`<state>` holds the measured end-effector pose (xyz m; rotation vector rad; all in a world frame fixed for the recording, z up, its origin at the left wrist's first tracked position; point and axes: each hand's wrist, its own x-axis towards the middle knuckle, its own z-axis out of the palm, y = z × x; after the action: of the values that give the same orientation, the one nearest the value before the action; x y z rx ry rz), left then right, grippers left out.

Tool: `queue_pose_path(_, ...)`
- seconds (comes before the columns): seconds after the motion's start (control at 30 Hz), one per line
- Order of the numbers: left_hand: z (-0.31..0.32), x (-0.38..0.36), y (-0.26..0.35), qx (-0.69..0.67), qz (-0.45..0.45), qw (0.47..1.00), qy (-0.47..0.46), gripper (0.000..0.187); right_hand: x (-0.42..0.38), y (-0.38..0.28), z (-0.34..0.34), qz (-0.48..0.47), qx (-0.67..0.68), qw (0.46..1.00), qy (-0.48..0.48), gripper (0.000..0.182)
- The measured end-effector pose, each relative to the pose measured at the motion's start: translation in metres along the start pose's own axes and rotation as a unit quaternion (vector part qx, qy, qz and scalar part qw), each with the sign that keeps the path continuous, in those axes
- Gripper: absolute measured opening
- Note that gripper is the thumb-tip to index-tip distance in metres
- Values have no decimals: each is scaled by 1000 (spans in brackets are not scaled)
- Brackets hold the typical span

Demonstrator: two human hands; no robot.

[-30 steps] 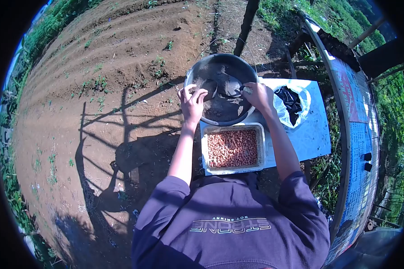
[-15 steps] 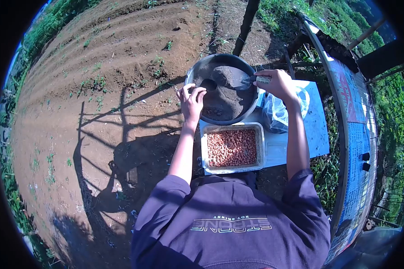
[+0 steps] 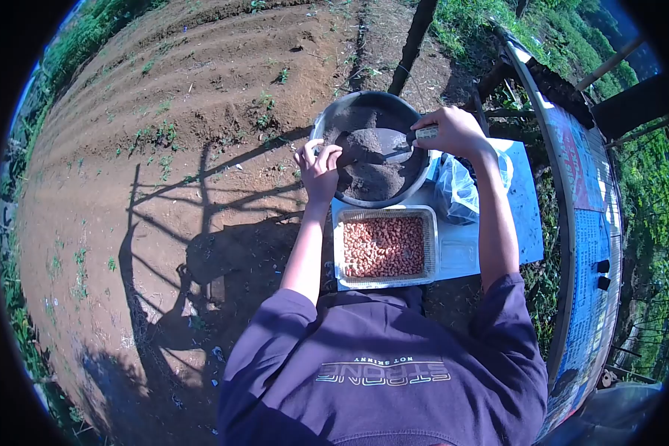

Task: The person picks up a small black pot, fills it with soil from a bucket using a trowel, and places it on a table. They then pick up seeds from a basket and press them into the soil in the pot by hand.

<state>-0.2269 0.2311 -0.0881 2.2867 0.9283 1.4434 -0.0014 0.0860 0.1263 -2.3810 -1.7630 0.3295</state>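
along the left side of the frame lies brown bare ground [image 3: 89, 201], ridged toward the upper left and crossed by long shadows [image 3: 223, 253] near the left centre. just above the middle of the frame, the left hand [image 3: 317, 169] has its thumb and fingers bent, tips at the edge of a small black container [image 3: 342, 142]; i cannot tell whether they pinch it. that container sits inside a round dark basin [image 3: 405, 110], upper centre, holding dark soil [image 3: 375, 182]. beside and partly over the container, a trowel [image 3: 398, 146] carries a heap of soil on its blade. below the basin, a pale rectangular basket [image 3: 386, 282] is filled with reddish-brown kernels [image 3: 383, 249]. at the bottom centre spreads a dark purple shirt [image 3: 383, 327]. right of the basin, the right hand [image 3: 453, 132] is closed around the trowel's handle. under its forearm, a clear plastic bag [image 3: 457, 192] with dark contents rests on a light blue table [image 3: 524, 201]. farther right, printed panels [image 3: 591, 245] stand before greenery [image 3: 650, 215].
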Motion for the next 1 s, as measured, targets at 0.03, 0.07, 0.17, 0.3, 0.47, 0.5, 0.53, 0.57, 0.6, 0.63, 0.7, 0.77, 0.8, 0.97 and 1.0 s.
queue_pose_path(0.03,0,0,0,-4,-1,1000,0,4,1,-2,-2,2,-7,1000,-8,40)
queue_pose_path(0.07,1,0,0,-3,2,1000,1,4,2,-4,-4,7,-16,1000,-14,41)
queue_pose_path(0.17,3,0,-2,1,8,1000,0,5,4,-12,-9,17,-41,999,-30,40)
queue_pose_path(0.3,4,-1,-3,6,-6,1000,-20,7,7,-22,-17,0,-59,998,-21,40)
queue_pose_path(0.47,1,1,1,10,-6,999,-34,9,11,-38,-25,3,-87,996,-34,37)
queue_pose_path(0.5,-2,2,3,6,-3,999,-38,9,12,-40,-25,-1,-90,995,-31,36)
queue_pose_path(0.53,-4,2,4,3,1,999,-41,10,12,-42,-25,-5,-94,995,-29,36)
queue_pose_path(0.57,-5,3,6,5,2,999,-44,10,13,-43,-25,-6,-95,995,-26,36)
queue_pose_path(0.6,-6,3,7,8,2,999,-46,10,14,-45,-25,-6,-96,995,-23,36)
queue_pose_path(0.63,-7,4,8,10,3,999,-49,10,14,-46,-24,-7,-97,995,-20,36)
queue_pose_path(0.7,-7,4,7,10,5,999,-49,10,13,-46,-24,-11,-94,995,-18,36)
queue_pose_path(0.77,-5,3,6,7,1,999,-47,9,12,-43,-22,-5,-87,996,-12,36)
queue_pose_path(0.8,-3,2,5,4,-4,999,-44,9,11,-40,-20,1,-82,997,-7,36)
queue_pose_path(0.97,5,-3,-7,-4,2,999,-36,9,2,-20,-21,56,-69,996,2,37)
queue_pose_path(1.0,4,-2,-6,-11,1,999,-35,9,2,-13,-18,67,-75,995,-3,37)
